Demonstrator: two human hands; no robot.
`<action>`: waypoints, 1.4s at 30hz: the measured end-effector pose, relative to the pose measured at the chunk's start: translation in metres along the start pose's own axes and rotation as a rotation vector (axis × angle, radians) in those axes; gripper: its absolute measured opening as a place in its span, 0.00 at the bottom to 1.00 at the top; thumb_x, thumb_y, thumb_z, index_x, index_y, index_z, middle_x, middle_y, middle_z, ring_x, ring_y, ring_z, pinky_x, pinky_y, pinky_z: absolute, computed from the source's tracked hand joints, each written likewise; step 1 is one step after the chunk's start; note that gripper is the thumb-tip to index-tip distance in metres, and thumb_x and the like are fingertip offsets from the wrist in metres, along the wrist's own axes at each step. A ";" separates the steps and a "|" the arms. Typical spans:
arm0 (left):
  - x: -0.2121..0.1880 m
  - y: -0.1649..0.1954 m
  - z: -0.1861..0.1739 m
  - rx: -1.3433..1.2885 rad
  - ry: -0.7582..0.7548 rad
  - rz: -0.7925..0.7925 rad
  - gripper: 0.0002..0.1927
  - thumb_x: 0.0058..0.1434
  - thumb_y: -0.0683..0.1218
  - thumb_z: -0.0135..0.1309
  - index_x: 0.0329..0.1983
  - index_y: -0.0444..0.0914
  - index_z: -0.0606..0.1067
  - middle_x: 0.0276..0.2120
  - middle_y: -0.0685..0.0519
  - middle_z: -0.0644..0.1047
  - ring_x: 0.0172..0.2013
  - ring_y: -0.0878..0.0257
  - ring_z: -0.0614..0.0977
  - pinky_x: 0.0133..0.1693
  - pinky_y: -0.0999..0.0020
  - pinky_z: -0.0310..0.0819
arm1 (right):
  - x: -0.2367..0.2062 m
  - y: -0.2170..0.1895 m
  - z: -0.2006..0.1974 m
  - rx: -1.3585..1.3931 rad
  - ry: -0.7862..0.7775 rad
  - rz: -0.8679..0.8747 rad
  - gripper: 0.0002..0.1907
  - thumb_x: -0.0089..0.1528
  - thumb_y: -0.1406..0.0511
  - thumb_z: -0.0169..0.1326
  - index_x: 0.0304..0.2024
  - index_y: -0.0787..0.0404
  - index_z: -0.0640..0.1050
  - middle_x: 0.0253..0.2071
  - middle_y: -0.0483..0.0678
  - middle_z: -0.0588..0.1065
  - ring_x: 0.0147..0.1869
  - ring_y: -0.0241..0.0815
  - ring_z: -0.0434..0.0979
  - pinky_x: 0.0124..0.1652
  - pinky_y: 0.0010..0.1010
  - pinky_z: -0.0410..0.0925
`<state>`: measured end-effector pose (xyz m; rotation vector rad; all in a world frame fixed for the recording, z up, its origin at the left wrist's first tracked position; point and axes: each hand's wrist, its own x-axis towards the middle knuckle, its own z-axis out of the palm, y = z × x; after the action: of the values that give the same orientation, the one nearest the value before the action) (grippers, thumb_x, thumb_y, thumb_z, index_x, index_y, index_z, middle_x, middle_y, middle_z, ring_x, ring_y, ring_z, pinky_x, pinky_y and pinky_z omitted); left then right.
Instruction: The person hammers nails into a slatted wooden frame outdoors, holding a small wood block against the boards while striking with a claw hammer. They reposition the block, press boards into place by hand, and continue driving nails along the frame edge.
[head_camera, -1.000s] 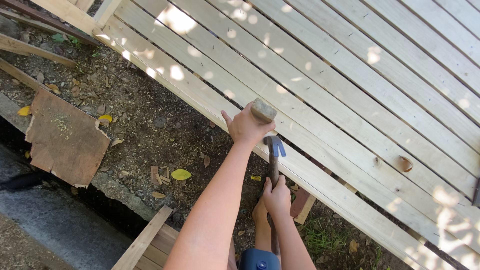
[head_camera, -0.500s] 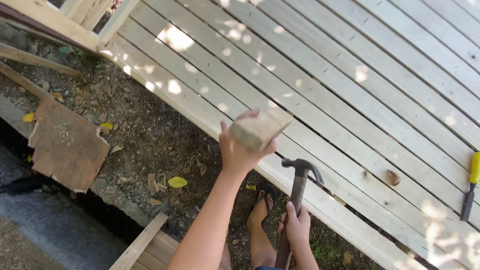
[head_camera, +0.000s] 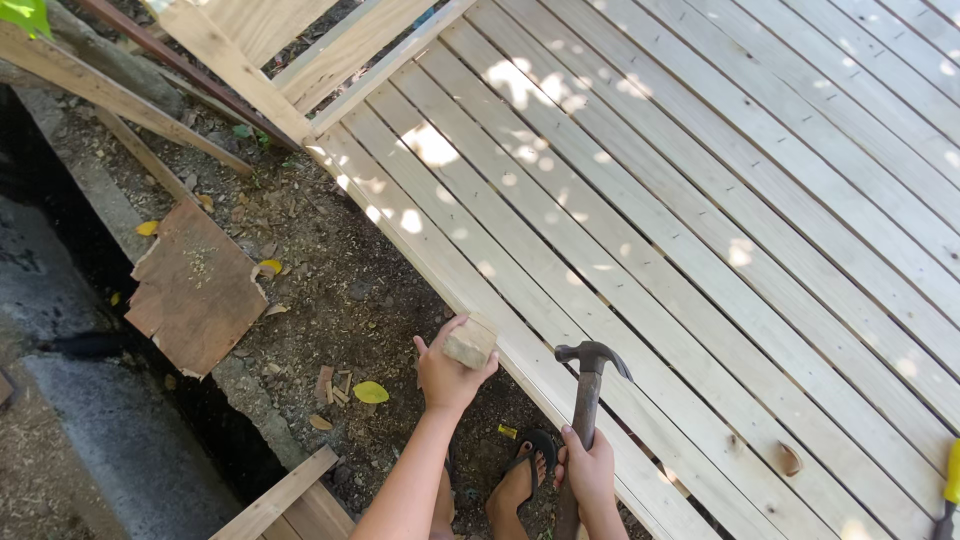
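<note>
My left hand grips a small pale wooden block, held up beside the near edge of a slatted plank deck. My right hand is wrapped around the wooden handle of a claw hammer, which stands upright with its dark metal head just above the deck's outermost plank. The two hands are a short way apart. A foot in a black sandal rests on the dirt below them.
A ragged plywood scrap lies on the dirt to the left, beside a dark trench. Loose timber lengths cross the top left. A yellow-handled tool lies on the deck at the right edge. A board sits bottom left.
The view has shifted, so both hands now sit lower in frame. My left hand has lowered the block toward the deck edge, and the hammer stays upright in my right hand.
</note>
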<state>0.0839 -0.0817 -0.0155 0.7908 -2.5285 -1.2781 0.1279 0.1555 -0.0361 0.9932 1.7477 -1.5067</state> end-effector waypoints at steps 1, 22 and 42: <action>-0.004 -0.009 -0.001 0.008 -0.017 0.013 0.38 0.40 0.55 0.72 0.57 0.46 0.75 0.46 0.53 0.84 0.47 0.51 0.85 0.70 0.32 0.38 | 0.001 0.003 0.004 -0.008 -0.004 0.002 0.11 0.65 0.63 0.54 0.38 0.65 0.69 0.19 0.48 0.68 0.14 0.39 0.65 0.16 0.34 0.62; 0.195 -0.084 -0.087 -0.329 0.138 0.071 0.35 0.48 0.50 0.71 0.59 0.35 0.75 0.53 0.47 0.80 0.53 0.58 0.83 0.56 0.63 0.78 | 0.012 -0.079 0.189 -0.011 -0.078 -0.059 0.10 0.64 0.65 0.55 0.39 0.65 0.70 0.20 0.47 0.68 0.15 0.39 0.67 0.17 0.33 0.63; 0.327 -0.080 -0.083 0.025 -0.299 0.066 0.41 0.35 0.54 0.73 0.56 0.44 0.75 0.40 0.52 0.85 0.45 0.56 0.86 0.72 0.43 0.40 | -0.080 -0.209 0.264 -0.258 0.042 -0.515 0.11 0.67 0.60 0.51 0.38 0.63 0.73 0.17 0.46 0.71 0.17 0.34 0.70 0.20 0.30 0.64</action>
<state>-0.1272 -0.3552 -0.0483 0.5497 -2.7786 -1.4394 -0.0131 -0.1310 0.0979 0.4640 2.2780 -1.5017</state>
